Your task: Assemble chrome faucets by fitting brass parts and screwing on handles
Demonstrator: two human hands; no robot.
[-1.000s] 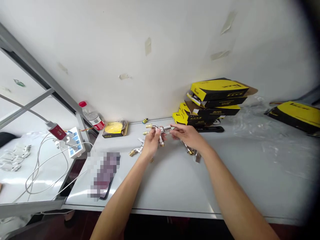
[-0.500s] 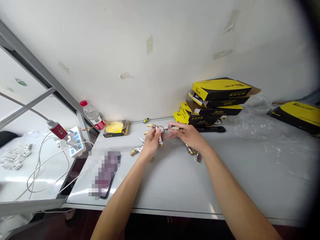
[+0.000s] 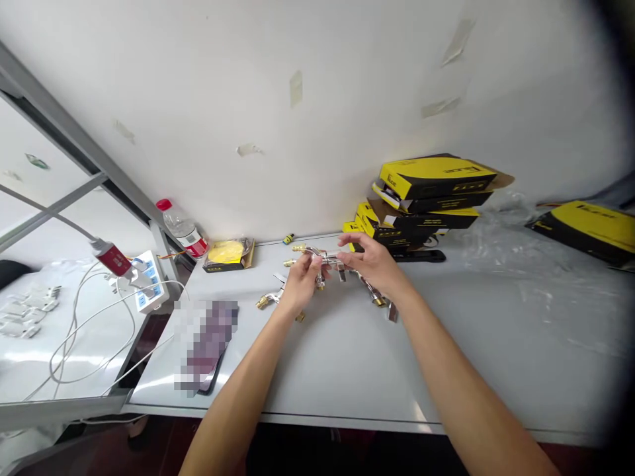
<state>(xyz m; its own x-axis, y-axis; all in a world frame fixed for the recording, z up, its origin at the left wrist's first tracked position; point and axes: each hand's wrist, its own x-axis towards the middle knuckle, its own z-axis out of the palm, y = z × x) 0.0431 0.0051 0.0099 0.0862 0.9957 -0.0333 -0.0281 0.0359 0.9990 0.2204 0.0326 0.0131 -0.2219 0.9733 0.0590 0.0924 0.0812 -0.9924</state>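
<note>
My left hand (image 3: 301, 281) is closed around a chrome faucet (image 3: 328, 258) with a brass nozzle, held above the table. At the faucet's right end is my right hand (image 3: 367, 261), its fingers apart and the index finger raised. The thumb side is close to the metal; whether it touches, I cannot tell. Below and left of my left hand lies another chrome faucet (image 3: 270, 299) with brass ends, partly hidden by that hand. Under my right hand rests a further chrome and brass fitting (image 3: 374, 295), with a flat metal lever (image 3: 392, 312) beside it.
Yellow and black boxes (image 3: 436, 178) are stacked against the wall; another box (image 3: 588, 228) lies right, beside clear plastic wrap (image 3: 506, 231). Leftward are a small open box (image 3: 229, 255), a red-capped bottle (image 3: 182, 230), a phone (image 3: 211, 347) and a power strip (image 3: 151, 284) with cables.
My right hand's fingers have spread and lifted from the faucet's right end, which they held before. A flat lever-like part now shows below the faucet. My left hand keeps its hold.
</note>
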